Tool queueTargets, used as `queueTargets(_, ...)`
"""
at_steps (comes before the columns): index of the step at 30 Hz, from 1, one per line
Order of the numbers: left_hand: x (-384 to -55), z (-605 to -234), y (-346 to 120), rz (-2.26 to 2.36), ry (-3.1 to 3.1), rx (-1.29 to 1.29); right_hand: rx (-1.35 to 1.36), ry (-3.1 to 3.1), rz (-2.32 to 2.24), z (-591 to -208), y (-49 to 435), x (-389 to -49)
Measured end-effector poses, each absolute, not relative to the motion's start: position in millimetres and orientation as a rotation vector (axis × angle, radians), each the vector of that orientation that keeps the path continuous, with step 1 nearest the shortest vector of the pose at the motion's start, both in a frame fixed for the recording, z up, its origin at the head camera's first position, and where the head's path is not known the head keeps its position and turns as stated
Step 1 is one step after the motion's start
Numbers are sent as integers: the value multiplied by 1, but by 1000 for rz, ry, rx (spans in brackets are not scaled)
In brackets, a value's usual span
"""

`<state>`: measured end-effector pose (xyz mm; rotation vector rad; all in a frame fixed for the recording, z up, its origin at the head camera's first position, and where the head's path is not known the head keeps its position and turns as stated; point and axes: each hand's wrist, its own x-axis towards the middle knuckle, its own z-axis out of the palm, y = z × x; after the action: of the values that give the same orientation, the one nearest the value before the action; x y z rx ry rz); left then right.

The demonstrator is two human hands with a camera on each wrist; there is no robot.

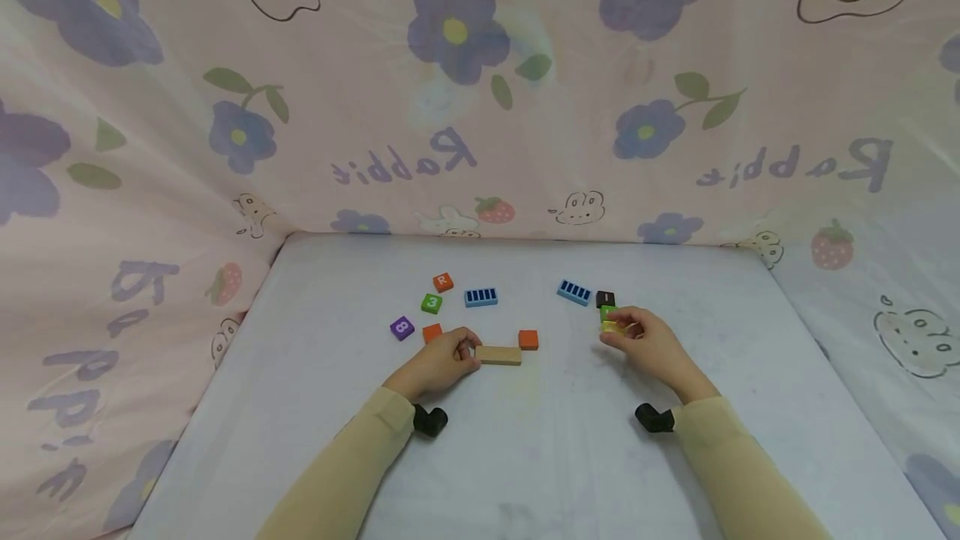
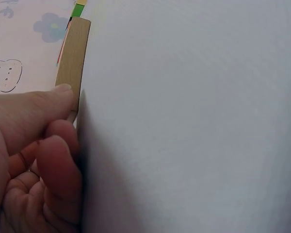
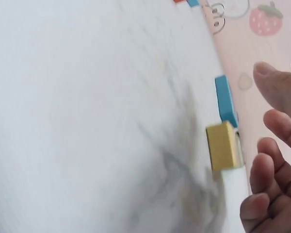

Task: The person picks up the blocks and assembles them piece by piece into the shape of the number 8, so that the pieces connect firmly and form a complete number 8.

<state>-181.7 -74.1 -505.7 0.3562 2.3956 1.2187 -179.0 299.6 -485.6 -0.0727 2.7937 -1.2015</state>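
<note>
My left hand (image 1: 442,361) pinches the left end of a plain wooden block (image 1: 498,355) between thumb and fingers. In the left wrist view, the thumb presses on the near end of this block (image 2: 75,58), which lies low along the white tabletop. A small yellow block (image 1: 610,327) sits beside the fingertips of my right hand (image 1: 651,348). From the right wrist, the yellow block (image 3: 220,145) shows apart from the thumb and loosely bent fingers. Behind it in a row stand a green block (image 1: 607,312) and a black block (image 1: 605,299).
Two blue blocks with dark bars, left (image 1: 481,297) and right (image 1: 573,292), lie farther back. An orange block (image 1: 528,340) is near the wooden block's right end. Around the left hand are another orange block (image 1: 432,332), purple "8" (image 1: 402,327), green "3" (image 1: 431,302) and orange "R" (image 1: 443,282).
</note>
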Motion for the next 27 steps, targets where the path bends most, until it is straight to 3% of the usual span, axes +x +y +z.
queueTargets(27, -183, -506, -74, 1216, 2385, 350, 40, 2705, -1191, -505, 323, -186)
